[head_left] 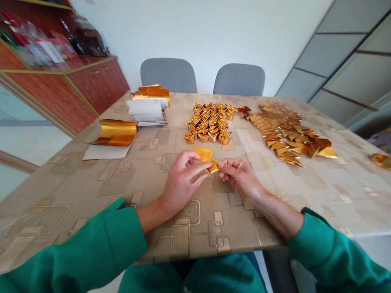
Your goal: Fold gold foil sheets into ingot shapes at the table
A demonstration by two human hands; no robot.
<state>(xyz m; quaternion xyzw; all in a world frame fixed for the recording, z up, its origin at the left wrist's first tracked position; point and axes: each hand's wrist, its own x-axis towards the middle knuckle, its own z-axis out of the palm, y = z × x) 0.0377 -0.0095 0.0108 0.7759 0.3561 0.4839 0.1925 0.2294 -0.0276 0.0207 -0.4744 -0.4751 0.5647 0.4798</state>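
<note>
While both hands meet above a patterned table (91,191), the left hand (180,183) and right hand (240,175) pinch a folded gold paper piece (207,158) between fingertips. Beyond it lie rows of gold paper ingots (210,122) and folded gold triangles (287,132).

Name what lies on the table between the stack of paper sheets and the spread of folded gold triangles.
A block of folded gold ingots, set in close rows, lies between the sheet stack and the gold triangles; the head view shows it.
</note>
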